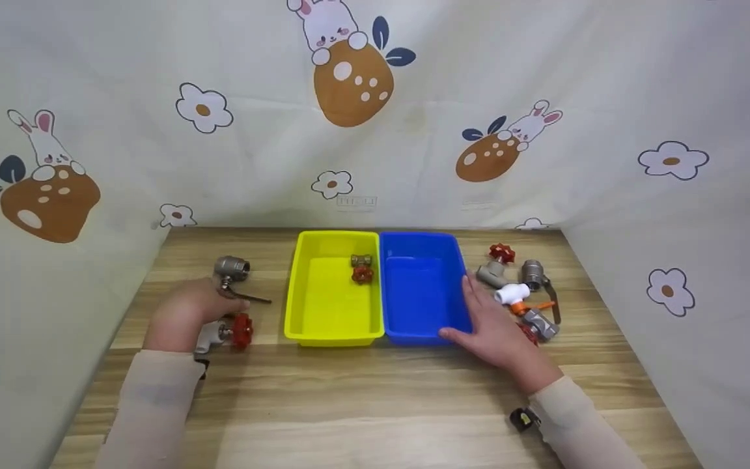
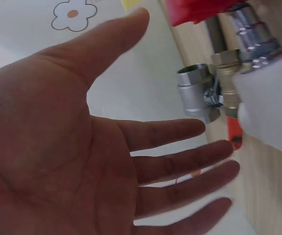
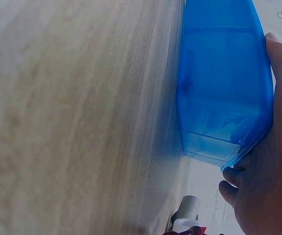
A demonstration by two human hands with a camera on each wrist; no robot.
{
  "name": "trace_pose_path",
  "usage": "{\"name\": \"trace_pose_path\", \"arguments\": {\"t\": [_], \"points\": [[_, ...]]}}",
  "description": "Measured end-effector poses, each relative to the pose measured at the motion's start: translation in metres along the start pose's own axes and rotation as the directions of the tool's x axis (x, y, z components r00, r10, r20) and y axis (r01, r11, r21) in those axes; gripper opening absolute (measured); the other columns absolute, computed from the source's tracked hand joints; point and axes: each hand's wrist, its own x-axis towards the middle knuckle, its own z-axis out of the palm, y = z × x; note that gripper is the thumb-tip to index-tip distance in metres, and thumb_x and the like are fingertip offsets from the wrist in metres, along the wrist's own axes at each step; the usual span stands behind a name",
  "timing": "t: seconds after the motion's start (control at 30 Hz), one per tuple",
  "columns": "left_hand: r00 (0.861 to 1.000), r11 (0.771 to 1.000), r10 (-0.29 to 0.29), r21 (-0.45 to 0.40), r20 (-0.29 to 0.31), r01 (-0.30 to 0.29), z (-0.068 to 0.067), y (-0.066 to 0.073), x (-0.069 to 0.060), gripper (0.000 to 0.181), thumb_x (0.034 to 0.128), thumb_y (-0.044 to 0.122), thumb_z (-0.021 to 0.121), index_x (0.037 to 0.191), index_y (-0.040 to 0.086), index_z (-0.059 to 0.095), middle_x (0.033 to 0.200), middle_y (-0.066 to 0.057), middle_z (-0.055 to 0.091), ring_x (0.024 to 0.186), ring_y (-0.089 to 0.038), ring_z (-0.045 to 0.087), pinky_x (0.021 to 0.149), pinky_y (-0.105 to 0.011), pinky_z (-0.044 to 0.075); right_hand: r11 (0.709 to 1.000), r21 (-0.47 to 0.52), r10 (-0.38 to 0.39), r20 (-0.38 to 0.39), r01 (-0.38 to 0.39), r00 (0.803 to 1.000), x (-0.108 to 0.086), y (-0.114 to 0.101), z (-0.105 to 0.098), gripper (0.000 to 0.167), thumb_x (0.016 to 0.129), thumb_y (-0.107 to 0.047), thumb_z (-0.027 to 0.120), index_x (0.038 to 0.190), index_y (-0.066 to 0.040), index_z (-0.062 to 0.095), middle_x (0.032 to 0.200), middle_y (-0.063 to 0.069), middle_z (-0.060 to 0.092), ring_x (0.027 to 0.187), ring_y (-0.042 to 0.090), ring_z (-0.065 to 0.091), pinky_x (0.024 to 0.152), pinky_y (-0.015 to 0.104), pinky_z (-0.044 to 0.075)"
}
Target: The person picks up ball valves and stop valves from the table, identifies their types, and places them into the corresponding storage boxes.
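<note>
My left hand (image 1: 183,311) is over the valves on the left, its fingers spread and holding nothing in the left wrist view. Just beyond it lies a metal valve with a dark lever (image 1: 232,268); on its near side is a pale valve with a red handwheel (image 1: 241,331). The left wrist view also shows a silver fitting (image 2: 193,93) beside a brass-coloured valve (image 2: 227,81). My right hand (image 1: 495,329) rests with extended fingers along the right side of the blue bin (image 1: 420,339), the thumb at its near rim. The yellow bin (image 1: 334,341) adjoins it on the left.
A small valve with a red handwheel (image 1: 362,273) lies inside the yellow bin. Right of the blue bin are several valves, among them a white one with an orange handle (image 1: 513,294) and a metal one with a lever (image 1: 533,273). A patterned curtain (image 1: 414,169) stands behind the table.
</note>
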Motion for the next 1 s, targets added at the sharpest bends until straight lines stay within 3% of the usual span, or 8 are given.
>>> {"name": "trace_pose_path", "arguments": {"t": [0.2,0.33,0.43,0.7,1.0], "points": [[0.985,0.982,-0.142,-0.111,0.098,0.152,0.004,-0.005,-0.005,0.106,0.0886,0.074,0.078,0.132,-0.021,0.061,0.132,-0.041,0.061,0.110,-0.042,0.061,0.099,-0.059,0.053,1.000,-0.006,-0.002,-0.010,0.001,1.000,0.000,0.000,0.002,0.119,0.099,-0.070,0.071,0.177,-0.003,0.011,0.185,0.016,0.008,0.166,0.046,0.020,0.128,0.070,0.027],[0.976,0.981,-0.172,-0.070,0.136,0.183,0.008,-0.005,-0.003,0.122,0.0891,0.081,0.072,0.140,-0.028,0.051,0.142,-0.047,0.052,0.115,-0.044,0.059,0.105,-0.059,0.052,1.000,-0.002,-0.001,-0.011,0.001,1.000,0.000,0.000,0.002,0.118,0.099,-0.068,0.072,0.177,-0.003,0.011,0.185,0.016,0.009,0.166,0.047,0.020,0.127,0.071,0.027],[0.975,0.986,-0.163,-0.022,0.152,0.168,0.010,-0.004,0.000,0.120,0.0918,0.083,0.067,0.141,-0.026,0.052,0.142,-0.047,0.052,0.115,-0.044,0.059,0.106,-0.060,0.052,1.000,-0.003,0.000,-0.011,0.000,1.000,0.000,0.000,0.002,0.118,0.099,-0.067,0.072,0.177,-0.003,0.012,0.185,0.018,0.010,0.166,0.047,0.021,0.127,0.072,0.027],[0.975,0.988,-0.148,-0.029,0.164,0.155,0.015,-0.005,0.003,0.107,0.0942,0.077,0.069,0.140,-0.020,0.058,0.130,-0.035,0.060,0.111,-0.040,0.057,0.106,-0.058,0.050,1.000,0.002,0.002,-0.008,-0.002,1.000,-0.001,0.000,0.001,0.118,0.099,-0.067,0.072,0.177,-0.003,0.011,0.185,0.014,0.007,0.166,0.047,0.020,0.128,0.071,0.026],[0.967,0.978,-0.180,-0.072,0.181,0.195,0.015,-0.003,0.002,0.095,0.0924,0.071,0.075,0.132,-0.014,0.064,0.120,-0.025,0.060,0.109,-0.037,0.055,0.100,-0.049,0.050,1.000,0.022,-0.021,-0.026,0.022,0.999,0.000,0.001,0.002,0.120,0.098,-0.070,0.072,0.176,0.000,0.013,0.185,0.018,0.010,0.165,0.048,0.022,0.127,0.070,0.028]]}}
